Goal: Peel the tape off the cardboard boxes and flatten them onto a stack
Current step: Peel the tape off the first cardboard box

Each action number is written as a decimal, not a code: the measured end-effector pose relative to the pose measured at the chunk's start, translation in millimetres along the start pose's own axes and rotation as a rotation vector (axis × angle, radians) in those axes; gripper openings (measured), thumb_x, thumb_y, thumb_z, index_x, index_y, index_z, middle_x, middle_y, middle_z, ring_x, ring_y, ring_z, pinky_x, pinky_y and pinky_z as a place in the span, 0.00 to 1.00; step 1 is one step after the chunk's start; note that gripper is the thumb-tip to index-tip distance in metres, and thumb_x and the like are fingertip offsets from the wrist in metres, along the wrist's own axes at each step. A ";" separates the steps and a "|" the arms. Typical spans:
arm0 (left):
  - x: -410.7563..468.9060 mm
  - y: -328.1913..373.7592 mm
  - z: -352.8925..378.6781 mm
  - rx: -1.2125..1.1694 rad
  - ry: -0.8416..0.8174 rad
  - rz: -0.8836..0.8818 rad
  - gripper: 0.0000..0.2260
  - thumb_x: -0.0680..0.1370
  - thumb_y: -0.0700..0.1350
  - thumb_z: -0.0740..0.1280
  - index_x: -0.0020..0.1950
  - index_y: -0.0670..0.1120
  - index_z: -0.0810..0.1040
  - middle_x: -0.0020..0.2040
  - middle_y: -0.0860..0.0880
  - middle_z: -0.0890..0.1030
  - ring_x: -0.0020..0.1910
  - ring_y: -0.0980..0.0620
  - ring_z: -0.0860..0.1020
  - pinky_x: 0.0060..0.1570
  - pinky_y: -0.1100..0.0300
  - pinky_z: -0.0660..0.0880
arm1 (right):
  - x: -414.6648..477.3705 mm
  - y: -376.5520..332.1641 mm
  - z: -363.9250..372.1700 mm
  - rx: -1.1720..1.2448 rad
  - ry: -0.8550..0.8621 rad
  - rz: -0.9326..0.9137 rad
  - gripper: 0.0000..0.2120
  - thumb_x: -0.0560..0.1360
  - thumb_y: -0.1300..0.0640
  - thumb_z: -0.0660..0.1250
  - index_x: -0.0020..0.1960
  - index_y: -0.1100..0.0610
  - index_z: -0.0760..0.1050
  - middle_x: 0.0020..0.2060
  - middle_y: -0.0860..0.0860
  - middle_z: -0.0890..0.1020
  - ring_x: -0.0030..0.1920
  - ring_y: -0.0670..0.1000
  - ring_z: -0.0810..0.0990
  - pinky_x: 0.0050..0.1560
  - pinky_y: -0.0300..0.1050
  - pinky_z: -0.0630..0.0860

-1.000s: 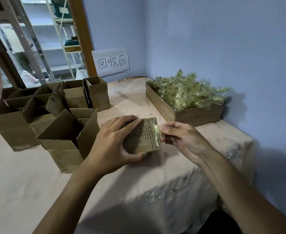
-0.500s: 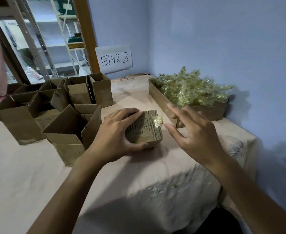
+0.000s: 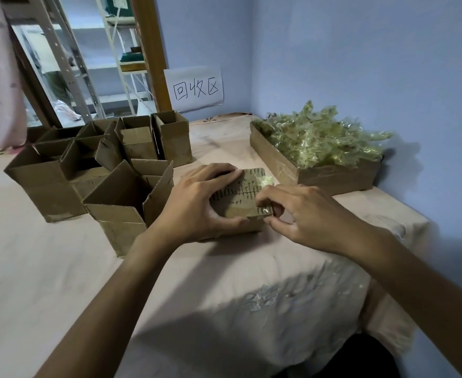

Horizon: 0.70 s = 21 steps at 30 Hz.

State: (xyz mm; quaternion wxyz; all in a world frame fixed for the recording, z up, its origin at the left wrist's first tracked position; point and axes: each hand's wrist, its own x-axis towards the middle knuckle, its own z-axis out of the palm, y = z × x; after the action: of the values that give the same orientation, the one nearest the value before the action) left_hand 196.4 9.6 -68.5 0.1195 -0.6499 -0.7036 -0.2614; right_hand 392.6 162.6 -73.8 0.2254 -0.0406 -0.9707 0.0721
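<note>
Nearest, two bare forearms are seen reaching forward over a cloth-covered surface (image 3: 169,309). A small taped cardboard box (image 3: 238,197) is held down on this surface by the left hand (image 3: 194,205), whose fingers (image 3: 221,171) are curled over the box's top while the thumb is pressed against its near side. At the box's near right corner, the tape (image 3: 263,211) appears to be pinched between the thumb and forefinger of the right hand (image 3: 311,216).

The box is judged light and fairly stiff but crushable, so it is best braced across the top. The thin, clingy tape is best taken at a lifted corner.

Just to the left, an open box (image 3: 126,211) is stood upright. Farther back, more open boxes (image 3: 69,162) are clustered, and a cardboard tray (image 3: 333,177) heaped with crumpled tape is set by the wall.
</note>
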 end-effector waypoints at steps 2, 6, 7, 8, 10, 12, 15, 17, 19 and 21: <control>3.6 -2.4 -1.0 -0.010 -0.018 -0.004 0.40 0.67 0.70 0.68 0.73 0.48 0.78 0.70 0.53 0.77 0.67 0.53 0.74 0.66 0.63 0.63 | 4.7 0.1 -2.9 -0.010 -0.044 0.019 0.13 0.78 0.50 0.70 0.59 0.45 0.69 0.46 0.42 0.79 0.44 0.50 0.79 0.47 0.52 0.77; 9.9 -9.3 -1.9 -0.013 -0.019 0.017 0.39 0.67 0.69 0.70 0.72 0.48 0.79 0.69 0.52 0.78 0.66 0.52 0.75 0.66 0.75 0.58 | 14.6 -0.4 -5.7 0.004 -0.055 0.034 0.13 0.77 0.50 0.72 0.55 0.48 0.70 0.41 0.44 0.79 0.40 0.49 0.75 0.43 0.48 0.72; 10.6 -10.4 -1.6 -0.013 -0.020 0.022 0.39 0.67 0.69 0.70 0.72 0.48 0.79 0.69 0.52 0.78 0.66 0.52 0.75 0.66 0.77 0.56 | 15.5 0.1 -5.8 0.023 -0.056 0.038 0.13 0.76 0.50 0.73 0.53 0.49 0.70 0.40 0.45 0.79 0.39 0.49 0.75 0.43 0.49 0.72; 10.9 -11.0 -0.9 -0.013 -0.020 0.026 0.39 0.66 0.69 0.70 0.72 0.48 0.79 0.69 0.52 0.78 0.66 0.53 0.75 0.66 0.76 0.57 | 16.0 0.9 -5.6 0.045 -0.057 0.043 0.13 0.76 0.50 0.74 0.52 0.49 0.71 0.39 0.46 0.79 0.39 0.49 0.76 0.43 0.49 0.73; 10.9 -11.8 0.4 -0.011 -0.019 0.032 0.39 0.66 0.69 0.71 0.72 0.48 0.79 0.68 0.53 0.78 0.66 0.53 0.76 0.66 0.71 0.61 | 15.7 2.7 -5.6 0.097 -0.055 0.053 0.13 0.74 0.50 0.75 0.51 0.51 0.72 0.37 0.47 0.80 0.39 0.49 0.78 0.43 0.47 0.73; 11.0 -12.1 0.6 -0.010 -0.019 0.034 0.39 0.66 0.69 0.71 0.72 0.49 0.79 0.68 0.53 0.78 0.66 0.53 0.76 0.65 0.66 0.63 | 15.5 3.8 -6.2 0.144 -0.055 0.063 0.14 0.74 0.48 0.76 0.49 0.51 0.72 0.37 0.47 0.80 0.39 0.50 0.79 0.44 0.47 0.74; 10.5 -12.8 0.3 -0.008 -0.006 0.039 0.39 0.66 0.69 0.71 0.71 0.48 0.79 0.68 0.53 0.79 0.65 0.53 0.76 0.65 0.70 0.62 | 14.1 4.9 -6.1 0.220 -0.039 0.093 0.15 0.74 0.45 0.75 0.45 0.48 0.70 0.37 0.46 0.80 0.40 0.49 0.80 0.47 0.51 0.76; 9.8 -13.4 1.2 -0.012 0.001 0.036 0.38 0.66 0.69 0.71 0.71 0.49 0.79 0.68 0.53 0.79 0.65 0.53 0.76 0.65 0.71 0.61 | 12.1 5.4 -4.3 0.280 -0.005 0.132 0.15 0.75 0.43 0.73 0.44 0.47 0.69 0.37 0.46 0.79 0.40 0.49 0.79 0.46 0.53 0.76; 9.7 -14.4 3.0 -0.016 0.009 0.029 0.38 0.66 0.68 0.71 0.71 0.50 0.79 0.68 0.54 0.79 0.65 0.53 0.76 0.65 0.66 0.64 | 10.0 4.4 -2.0 0.322 0.033 0.166 0.14 0.77 0.42 0.71 0.43 0.47 0.69 0.37 0.46 0.78 0.40 0.49 0.77 0.45 0.53 0.75; 10.4 -15.6 3.9 -0.020 0.015 0.021 0.38 0.66 0.69 0.71 0.72 0.50 0.79 0.69 0.54 0.79 0.65 0.54 0.76 0.65 0.65 0.65 | 7.5 1.3 0.9 0.322 0.076 0.173 0.12 0.78 0.43 0.70 0.45 0.47 0.69 0.37 0.46 0.78 0.40 0.49 0.77 0.45 0.52 0.75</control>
State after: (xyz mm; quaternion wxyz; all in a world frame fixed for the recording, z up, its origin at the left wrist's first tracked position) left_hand 180.5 20.2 -69.8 0.1208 -0.6565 -0.6931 -0.2720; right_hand 385.5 164.6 -71.5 0.2587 -0.0901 -0.9302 0.2443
